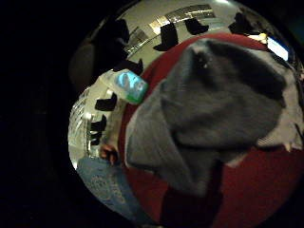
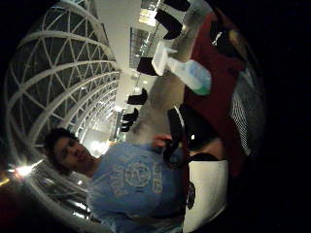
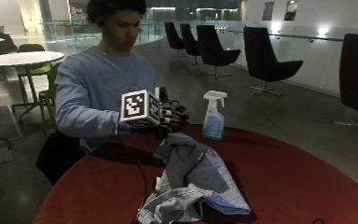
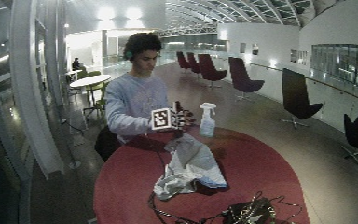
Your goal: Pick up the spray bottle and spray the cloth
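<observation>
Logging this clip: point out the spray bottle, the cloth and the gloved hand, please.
Bottle (image 3: 214,125): outside view, on its label, mid-body.
Cloth (image 3: 194,175): outside view, on its grey upper fold.
Right hand (image 3: 171,116): outside view, on the gloved fingers, raised beside the bottle.

A light blue sweatshirt (image 3: 95,88) with a faint round chest print is worn. The right hand (image 3: 169,119), beside the spray bottle (image 3: 214,116), is covered by a black glove.

black lounge chairs (image 3: 268,58), glossy floor (image 3: 303,116)
</observation>
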